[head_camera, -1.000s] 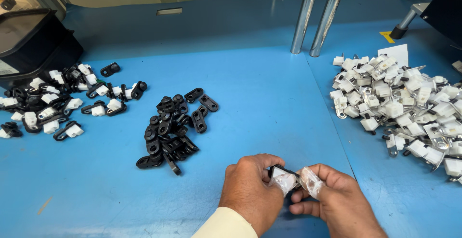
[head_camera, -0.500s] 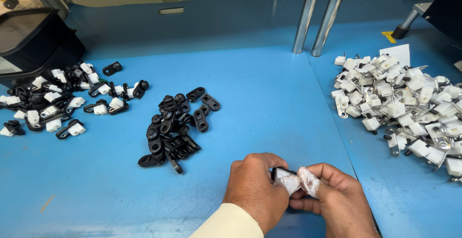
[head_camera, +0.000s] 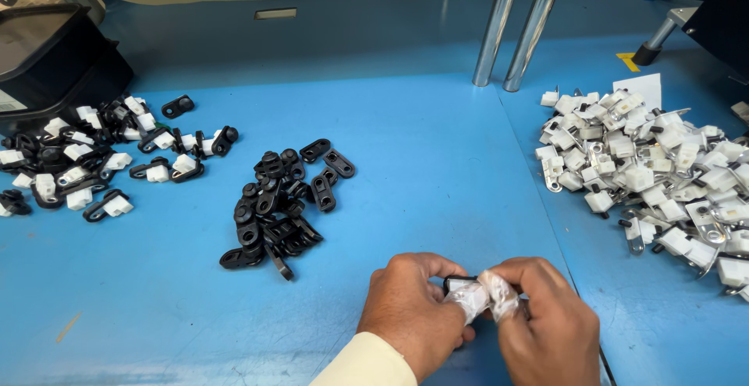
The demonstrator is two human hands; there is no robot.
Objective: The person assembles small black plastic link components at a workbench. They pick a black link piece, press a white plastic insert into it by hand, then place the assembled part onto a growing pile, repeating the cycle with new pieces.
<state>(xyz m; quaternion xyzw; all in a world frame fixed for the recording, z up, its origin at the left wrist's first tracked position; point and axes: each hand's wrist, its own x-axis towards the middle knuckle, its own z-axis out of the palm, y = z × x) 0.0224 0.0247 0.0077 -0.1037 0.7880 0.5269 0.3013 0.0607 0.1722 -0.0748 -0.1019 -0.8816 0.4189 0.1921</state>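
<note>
My left hand (head_camera: 413, 312) and my right hand (head_camera: 538, 324) meet low in the middle of the blue table (head_camera: 421, 121). Together they pinch a small black plastic bracket (head_camera: 459, 282) with a white piece pressed against it; the fingertips wear thin clear covers. A heap of loose black brackets (head_camera: 277, 207) lies up and to the left of my left hand. White switch-like parts with metal tabs (head_camera: 655, 171) are piled at the right. Brackets joined to white parts (head_camera: 94, 160) are spread at the far left.
Two shiny metal posts (head_camera: 515, 27) rise from the table's back middle. A black box (head_camera: 55, 54) stands at the back left. A dark machine foot and a yellow mark (head_camera: 647, 54) sit at the back right.
Both hands have stayed at the same spot, turning the small part slightly between the fingertips. The piles have not moved.
</note>
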